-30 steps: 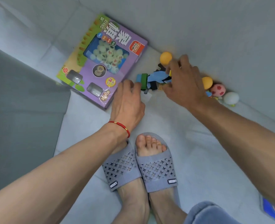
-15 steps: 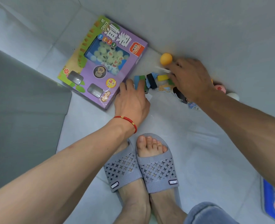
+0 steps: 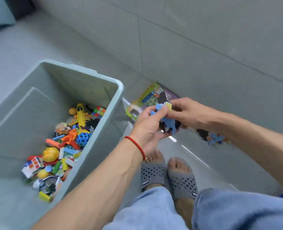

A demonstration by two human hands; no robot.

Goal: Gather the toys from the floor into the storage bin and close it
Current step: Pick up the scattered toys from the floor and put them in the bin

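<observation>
storage bin (image 3: pixel 119 90): on floor, lid off, part-filled with mixed toys; yellow toy plane (image 3: pixel 81 116) and two puzzle cubes among them. left hand (image 3: pixel 148 128) and right hand (image 3: pixel 187 112): just right of bin rim, both pinching same cluster of blue flat toy pieces (image 3: pixel 168 121). purple game box (image 3: pixel 147 100): on floor right of bin, partly behind hands. more flat pieces (image 3: pixel 213 138) on floor, further right of bin.

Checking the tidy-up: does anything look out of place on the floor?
Yes. A purple game box and some flat puzzle pieces lie on the floor by the wall, outside the open storage bin. Both hands hold blue pieces.
</observation>
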